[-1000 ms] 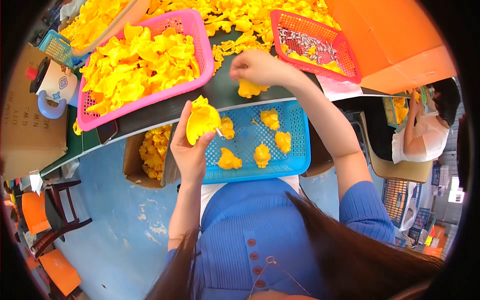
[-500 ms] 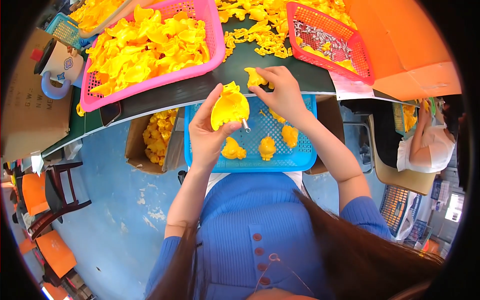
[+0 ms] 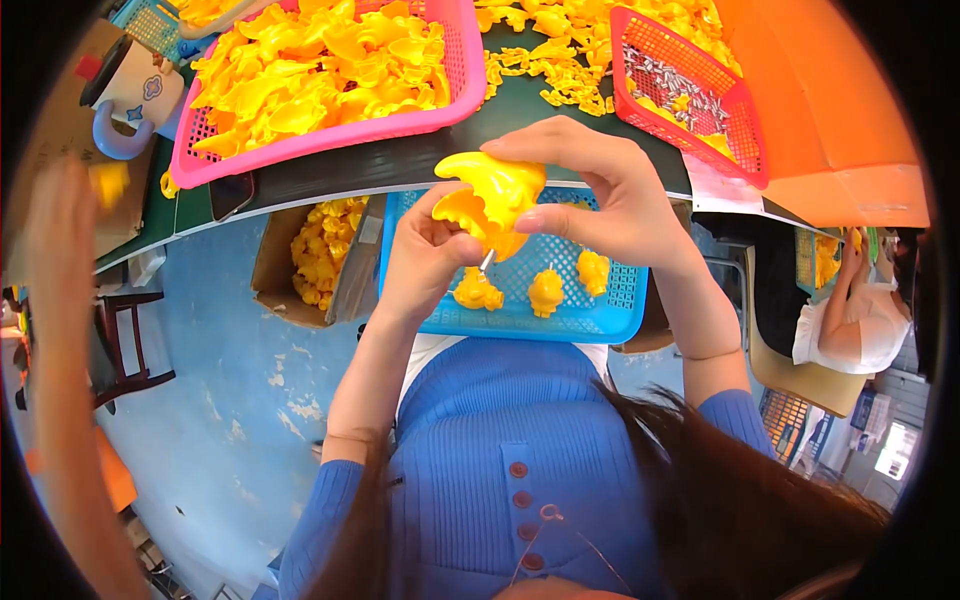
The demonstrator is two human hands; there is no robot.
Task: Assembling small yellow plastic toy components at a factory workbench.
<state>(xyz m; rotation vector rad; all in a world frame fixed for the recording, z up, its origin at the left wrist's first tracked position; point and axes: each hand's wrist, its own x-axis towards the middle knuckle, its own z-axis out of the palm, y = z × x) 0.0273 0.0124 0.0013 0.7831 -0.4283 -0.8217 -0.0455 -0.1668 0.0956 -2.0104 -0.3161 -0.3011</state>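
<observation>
Between my two hands, above a blue basket [image 3: 590,322], a hollow yellow plastic piece [image 3: 505,185] is held with its jagged open edge toward the left. My left hand [image 3: 425,250] pinches its lower left side. Fingers and thumb of my right hand [image 3: 615,190] close on its top and right side. A small metal pin [image 3: 487,262] sticks out at the bottom. Whether the piece is one shell or two pressed together is hidden by my fingers. Several yellow plastic figures [image 3: 546,293] lie in the blue basket beneath.
A pink basket [image 3: 330,150] heaped with yellow shells stands on the dark green table. A red basket [image 3: 745,165] holds metal pins and yellow parts. Another person's blurred arm [image 3: 70,350] reaches in at left with something yellow. A carton [image 3: 340,285] of yellow parts stands below.
My right hand has brought its small yellow piece onto the shell in my left hand, and the shell has turned. Another person's arm has come in at left.
</observation>
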